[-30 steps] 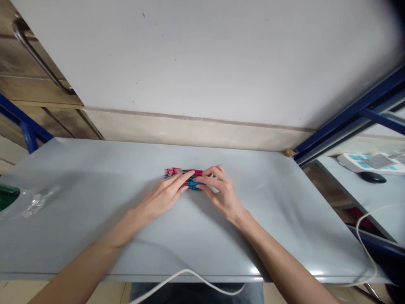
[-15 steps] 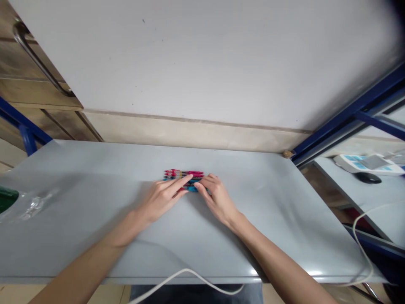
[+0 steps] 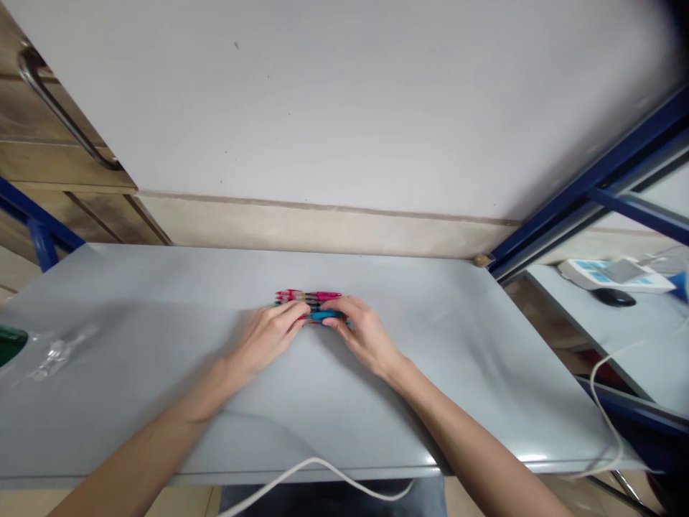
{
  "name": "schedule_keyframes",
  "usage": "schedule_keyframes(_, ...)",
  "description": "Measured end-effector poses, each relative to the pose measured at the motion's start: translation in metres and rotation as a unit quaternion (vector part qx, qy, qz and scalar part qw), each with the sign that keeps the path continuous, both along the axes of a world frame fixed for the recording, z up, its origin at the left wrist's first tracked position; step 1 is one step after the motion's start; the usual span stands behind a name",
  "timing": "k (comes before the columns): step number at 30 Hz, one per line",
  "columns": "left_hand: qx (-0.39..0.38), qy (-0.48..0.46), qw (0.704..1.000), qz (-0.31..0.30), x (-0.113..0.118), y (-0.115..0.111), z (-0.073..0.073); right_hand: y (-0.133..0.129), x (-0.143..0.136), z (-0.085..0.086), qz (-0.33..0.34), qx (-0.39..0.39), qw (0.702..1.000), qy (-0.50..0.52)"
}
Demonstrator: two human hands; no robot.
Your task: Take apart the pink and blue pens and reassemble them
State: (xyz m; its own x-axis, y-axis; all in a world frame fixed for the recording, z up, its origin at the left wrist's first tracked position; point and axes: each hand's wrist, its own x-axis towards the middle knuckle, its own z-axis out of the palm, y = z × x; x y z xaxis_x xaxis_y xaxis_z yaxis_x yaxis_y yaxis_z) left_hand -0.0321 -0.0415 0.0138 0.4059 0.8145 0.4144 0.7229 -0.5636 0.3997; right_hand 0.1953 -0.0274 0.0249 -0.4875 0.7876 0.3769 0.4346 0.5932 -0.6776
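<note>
Several pens lie side by side on the grey tabletop (image 3: pixel 457 345), roughly in the middle. A pink pen (image 3: pixel 326 296) forms the far side of the row. Nearest me is a blue pen (image 3: pixel 326 314), pinched by both hands. My left hand (image 3: pixel 269 335) is closed on its left end, fingertips together. Thumb and fingers of my right hand (image 3: pixel 366 334) close around its right end. Under and between the hands, other pens are partly hidden, and I cannot tell how they are stacked.
A white cable (image 3: pixel 317 463) loops over the table's front edge. Clear plastic with a green item (image 3: pixel 11 343) lies at the far left. To the right, a second table holds a black mouse (image 3: pixel 614 297) and a white device (image 3: pixel 619 275). Blue frame posts (image 3: pixel 570 179) flank the table.
The blue pen now shows above the others between my hands. My left fingers have drawn back from across the pens and closed on it; my right fingers have shifted onto its end.
</note>
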Motion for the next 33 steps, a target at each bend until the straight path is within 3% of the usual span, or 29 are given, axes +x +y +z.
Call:
schedule_keyframes(6, 0.006, -0.038, 0.998, -0.044, 0.002, -0.001, 0.002, -0.002, -0.002, 0.006, -0.054, -0.02, 0.998, -0.023)
schedule_keyframes(13, 0.112, -0.005, 0.993, -0.034, 0.001, -0.001, 0.003, -0.007, -0.004, 0.005, -0.067, -0.138, 0.987, 0.04)
schedule_keyframes(17, 0.099, -0.022, 0.994, -0.045, -0.004, 0.002, 0.009, -0.003, -0.001, 0.006, -0.041, -0.09, 0.987, 0.128)
schedule_keyframes(20, 0.133, 0.038, 0.989, -0.051, -0.008, 0.005, 0.015, 0.004, 0.002, 0.004, -0.022, -0.059, 0.99, 0.127)
schedule_keyframes(23, 0.189, 0.081, 0.977, -0.054, -0.008, 0.006, 0.018, 0.009, 0.005, 0.002, 0.009, -0.04, 0.995, 0.088)
schedule_keyframes(26, 0.218, 0.084, 0.97, -0.061, -0.005, 0.005, 0.015, 0.006, 0.008, -0.001, -0.005, 0.013, 0.999, 0.046)
schedule_keyframes(33, 0.15, 0.123, 0.977, -0.086, -0.012, -0.026, -0.007, -0.023, 0.017, -0.021, -0.028, 0.138, 0.983, -0.119)
